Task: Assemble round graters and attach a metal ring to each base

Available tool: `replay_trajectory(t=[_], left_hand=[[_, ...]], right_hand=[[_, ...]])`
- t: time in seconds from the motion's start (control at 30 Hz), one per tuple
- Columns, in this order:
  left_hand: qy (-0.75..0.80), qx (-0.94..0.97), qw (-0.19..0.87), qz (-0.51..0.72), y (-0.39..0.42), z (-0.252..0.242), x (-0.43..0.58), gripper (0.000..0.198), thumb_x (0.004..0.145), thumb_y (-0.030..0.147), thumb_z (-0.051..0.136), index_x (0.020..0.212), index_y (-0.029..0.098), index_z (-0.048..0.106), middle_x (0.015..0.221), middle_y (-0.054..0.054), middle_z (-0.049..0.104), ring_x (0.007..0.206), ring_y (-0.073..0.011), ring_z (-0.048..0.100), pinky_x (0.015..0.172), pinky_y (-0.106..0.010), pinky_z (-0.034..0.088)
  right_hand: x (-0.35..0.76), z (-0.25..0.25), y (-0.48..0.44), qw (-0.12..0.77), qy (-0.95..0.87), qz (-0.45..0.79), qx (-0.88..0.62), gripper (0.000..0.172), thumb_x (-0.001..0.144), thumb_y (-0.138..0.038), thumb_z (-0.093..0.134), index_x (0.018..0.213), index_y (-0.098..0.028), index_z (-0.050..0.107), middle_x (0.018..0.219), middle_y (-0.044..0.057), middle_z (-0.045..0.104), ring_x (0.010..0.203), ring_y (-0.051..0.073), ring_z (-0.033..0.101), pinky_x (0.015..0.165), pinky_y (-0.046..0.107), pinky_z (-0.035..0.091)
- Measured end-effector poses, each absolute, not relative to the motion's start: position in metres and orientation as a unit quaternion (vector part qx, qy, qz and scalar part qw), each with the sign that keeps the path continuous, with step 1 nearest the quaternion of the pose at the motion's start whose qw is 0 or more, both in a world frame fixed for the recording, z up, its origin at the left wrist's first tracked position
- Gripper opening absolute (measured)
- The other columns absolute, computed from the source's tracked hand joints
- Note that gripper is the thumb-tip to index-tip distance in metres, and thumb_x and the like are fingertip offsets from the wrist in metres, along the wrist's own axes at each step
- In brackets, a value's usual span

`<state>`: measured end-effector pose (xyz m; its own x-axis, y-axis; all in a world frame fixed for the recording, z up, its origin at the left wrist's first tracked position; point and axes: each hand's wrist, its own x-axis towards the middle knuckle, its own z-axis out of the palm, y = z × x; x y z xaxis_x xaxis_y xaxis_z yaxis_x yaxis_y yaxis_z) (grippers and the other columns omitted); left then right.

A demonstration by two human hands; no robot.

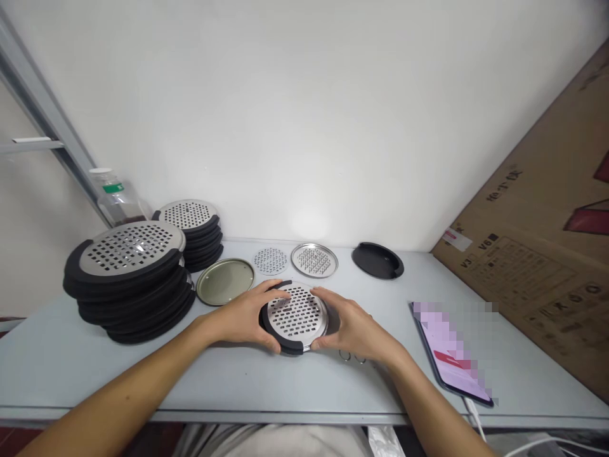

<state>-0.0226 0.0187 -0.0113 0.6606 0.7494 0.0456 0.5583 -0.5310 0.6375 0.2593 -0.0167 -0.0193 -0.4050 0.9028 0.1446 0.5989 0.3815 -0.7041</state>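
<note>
A round metal grater (295,314) with slotted holes and a black rim along its left side lies at the middle of the table, tilted slightly. My left hand (242,317) grips its black rim from the left, thumb at the near edge and fingers at the far edge. From the right, my right hand (349,324) holds the bare metal edge in the same way. Two small metal rings (360,361) lie just below my right hand. Behind the grater are a shallow greenish metal dish (226,282), a flat perforated disc (270,261) and a rimmed grater plate (314,260).
Two stacks of black-rimmed graters, a front stack (133,247) and a rear stack (188,216), stand at left by a clear jar (118,203). A black round tray (377,261) lies at back right. A phone (451,358) with a cable and a cardboard box (533,266) are at right.
</note>
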Motion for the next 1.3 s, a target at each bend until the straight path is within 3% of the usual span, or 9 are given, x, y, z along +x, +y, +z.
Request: replay_trajectory(t=[0.2, 0.43, 0.63, 0.73, 0.83, 0.9, 1.03, 1.17, 1.3], left_hand=[[0.377, 0.866, 0.302, 0.133, 0.014, -0.011, -0.024, 0.100, 0.051, 0.053, 0.085, 0.141, 0.034, 0.044, 0.160, -0.007, 0.015, 0.143, -0.0392, 0.022, 0.114, -0.051, 0.027], [0.383, 0.875, 0.268, 0.122, 0.010, -0.018, -0.021, 0.106, 0.054, 0.058, 0.083, 0.146, 0.034, 0.035, 0.162, -0.008, 0.006, 0.145, -0.0381, 0.018, 0.114, -0.051, 0.027], [0.309, 0.891, 0.252, 0.217, 0.009, -0.007, -0.013, 0.061, 0.079, 0.043, 0.070, 0.136, 0.027, 0.050, 0.142, -0.009, 0.051, 0.136, -0.0286, 0.041, 0.117, -0.049, 0.021], [0.290, 0.867, 0.279, 0.295, 0.005, -0.003, -0.006, 0.045, 0.084, 0.031, 0.064, 0.128, 0.024, 0.057, 0.129, -0.007, 0.063, 0.120, -0.0242, 0.057, 0.108, -0.041, 0.038], [0.324, 0.816, 0.329, 0.348, -0.001, -0.002, 0.000, 0.038, 0.083, 0.033, 0.066, 0.119, 0.021, 0.064, 0.118, -0.007, 0.068, 0.109, -0.0243, 0.063, 0.097, -0.037, 0.048], [0.370, 0.759, 0.385, 0.372, -0.003, -0.001, 0.004, 0.038, 0.083, 0.038, 0.066, 0.115, 0.019, 0.064, 0.110, -0.006, 0.071, 0.102, -0.0244, 0.065, 0.091, -0.036, 0.051], [0.401, 0.658, 0.498, 0.398, -0.002, -0.001, 0.008, 0.042, 0.084, 0.042, 0.064, 0.117, 0.016, 0.061, 0.110, -0.007, 0.070, 0.101, -0.0256, 0.065, 0.087, -0.036, 0.053], [0.372, 0.641, 0.537, 0.402, 0.003, -0.002, 0.005, 0.053, 0.080, 0.038, 0.069, 0.127, 0.019, 0.051, 0.119, -0.008, 0.066, 0.110, -0.0261, 0.061, 0.094, -0.038, 0.050], [0.353, 0.683, 0.542, 0.340, 0.003, -0.003, -0.001, 0.074, 0.078, 0.035, 0.072, 0.141, 0.026, 0.034, 0.130, -0.011, 0.057, 0.111, -0.0256, 0.061, 0.096, -0.041, 0.049]], right_hand=[[0.263, -0.025, -0.017, 0.230, -0.801, 0.310, -0.458, 0.099, 0.057, -0.039, 0.086, 0.145, -0.030, 0.040, 0.156, 0.009, 0.028, 0.139, 0.034, 0.034, 0.112, 0.050, 0.032], [0.260, -0.022, -0.017, 0.248, -0.798, 0.296, -0.463, 0.087, 0.058, -0.045, 0.085, 0.137, -0.026, 0.052, 0.152, 0.012, 0.037, 0.135, 0.036, 0.040, 0.110, 0.052, 0.034], [0.258, -0.008, -0.017, 0.323, -0.775, 0.307, -0.448, 0.063, 0.069, -0.046, 0.079, 0.126, -0.024, 0.061, 0.134, 0.010, 0.058, 0.124, 0.031, 0.053, 0.107, 0.048, 0.039], [0.256, -0.009, -0.017, 0.354, -0.752, 0.312, -0.461, 0.053, 0.075, -0.046, 0.074, 0.122, -0.024, 0.062, 0.125, 0.009, 0.064, 0.116, 0.030, 0.058, 0.103, 0.047, 0.044], [0.255, -0.011, -0.015, 0.378, -0.739, 0.309, -0.463, 0.065, 0.071, -0.045, 0.077, 0.130, -0.025, 0.056, 0.127, 0.009, 0.062, 0.118, 0.030, 0.057, 0.102, 0.048, 0.045], [0.254, -0.013, -0.015, 0.401, -0.734, 0.314, -0.450, 0.065, 0.072, -0.042, 0.077, 0.131, -0.027, 0.055, 0.130, 0.008, 0.060, 0.119, 0.029, 0.056, 0.102, 0.047, 0.045], [0.250, -0.014, -0.013, 0.435, -0.686, 0.404, -0.421, 0.041, 0.085, -0.038, 0.065, 0.124, -0.025, 0.059, 0.117, 0.006, 0.067, 0.108, 0.024, 0.063, 0.099, 0.044, 0.049], [0.250, -0.015, -0.011, 0.471, -0.627, 0.448, -0.430, 0.048, 0.083, -0.039, 0.066, 0.127, -0.025, 0.054, 0.103, 0.005, 0.071, 0.098, 0.023, 0.067, 0.090, 0.042, 0.054], [0.252, -0.018, -0.009, 0.436, -0.646, 0.436, -0.450, 0.042, 0.088, -0.042, 0.059, 0.125, -0.025, 0.056, 0.111, 0.007, 0.069, 0.097, 0.023, 0.066, 0.086, 0.040, 0.055]])
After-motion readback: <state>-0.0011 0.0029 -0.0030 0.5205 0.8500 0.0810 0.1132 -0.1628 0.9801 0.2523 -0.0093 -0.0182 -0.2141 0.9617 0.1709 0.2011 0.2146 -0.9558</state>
